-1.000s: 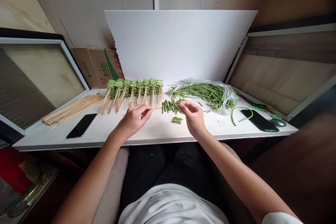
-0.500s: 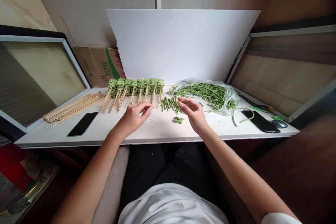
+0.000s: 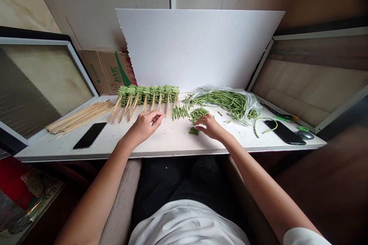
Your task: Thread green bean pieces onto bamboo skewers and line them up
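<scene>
My left hand [image 3: 149, 124] pinches the bare end of a bamboo skewer above the table. Cut green bean pieces [image 3: 180, 112] are threaded in a row along its right part. My right hand [image 3: 211, 125] is off the skewer, with fingers apart over a small bundle of cut beans [image 3: 193, 131]. Just behind its fingertips lies a loose heap of cut bean pieces [image 3: 199, 113]. Whether those fingertips touch any piece, I cannot make out.
Finished bean skewers [image 3: 148, 93] are stacked at the back left, beside bare bamboo skewers [image 3: 79, 116]. Long beans [image 3: 227, 101] spill from a plastic bag at the back right. One phone [image 3: 89, 136] lies left, another black phone [image 3: 284, 132] right, near a grey mouse-shaped object [image 3: 305, 135].
My right hand has let go of the skewer's right end and moved down toward the cut beans. My left hand still holds the skewer, shifted slightly left.
</scene>
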Demonstrator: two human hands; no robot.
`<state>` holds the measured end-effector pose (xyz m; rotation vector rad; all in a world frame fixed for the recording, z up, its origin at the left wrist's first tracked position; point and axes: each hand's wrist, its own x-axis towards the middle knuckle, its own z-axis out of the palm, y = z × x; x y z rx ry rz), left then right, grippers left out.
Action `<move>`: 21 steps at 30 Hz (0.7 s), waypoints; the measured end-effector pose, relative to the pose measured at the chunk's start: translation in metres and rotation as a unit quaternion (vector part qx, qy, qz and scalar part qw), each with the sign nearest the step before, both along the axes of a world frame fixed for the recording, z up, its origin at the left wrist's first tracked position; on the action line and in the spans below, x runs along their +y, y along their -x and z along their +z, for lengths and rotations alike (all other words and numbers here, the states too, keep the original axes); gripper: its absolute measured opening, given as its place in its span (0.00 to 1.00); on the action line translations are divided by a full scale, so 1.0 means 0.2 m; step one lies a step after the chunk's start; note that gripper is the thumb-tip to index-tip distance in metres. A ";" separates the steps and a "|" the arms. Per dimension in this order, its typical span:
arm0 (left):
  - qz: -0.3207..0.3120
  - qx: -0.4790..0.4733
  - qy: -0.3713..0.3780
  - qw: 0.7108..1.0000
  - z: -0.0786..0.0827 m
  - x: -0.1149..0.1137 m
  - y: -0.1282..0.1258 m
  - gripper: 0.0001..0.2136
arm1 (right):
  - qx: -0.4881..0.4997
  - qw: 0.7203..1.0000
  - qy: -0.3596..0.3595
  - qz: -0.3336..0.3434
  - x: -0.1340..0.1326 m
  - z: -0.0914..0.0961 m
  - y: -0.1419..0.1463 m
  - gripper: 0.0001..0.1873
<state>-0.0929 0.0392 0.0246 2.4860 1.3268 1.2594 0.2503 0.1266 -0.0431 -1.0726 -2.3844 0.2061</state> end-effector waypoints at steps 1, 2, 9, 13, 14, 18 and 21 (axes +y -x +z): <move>-0.001 0.000 0.004 1.000 0.00 0.00 0.00 0.11 | -0.005 1.000 0.003 -0.006 0.00 -0.01 0.00 0.08; -0.002 0.000 0.007 1.000 0.00 0.00 0.00 0.11 | -0.010 1.000 0.006 -0.014 -0.01 -0.01 0.01 0.07; -0.001 0.005 0.013 1.000 -0.01 0.01 -0.01 0.12 | -0.023 0.998 0.024 -0.049 -0.03 -0.01 0.03 0.05; -0.001 0.007 0.017 1.000 -0.01 0.01 0.00 0.11 | -0.003 0.998 0.020 -0.051 -0.03 -0.01 0.04 0.07; -0.001 0.007 0.018 1.000 -0.01 0.01 0.00 0.12 | 0.004 0.998 0.022 -0.053 -0.02 -0.01 0.05 0.08; -0.003 0.006 0.022 1.000 -0.01 0.01 0.00 0.13 | 0.044 0.995 0.064 -0.059 -0.02 -0.03 0.05 0.12; -0.003 0.006 0.020 1.000 -0.02 0.01 0.00 0.13 | 0.092 0.988 0.112 -0.061 -0.02 -0.03 0.05 0.19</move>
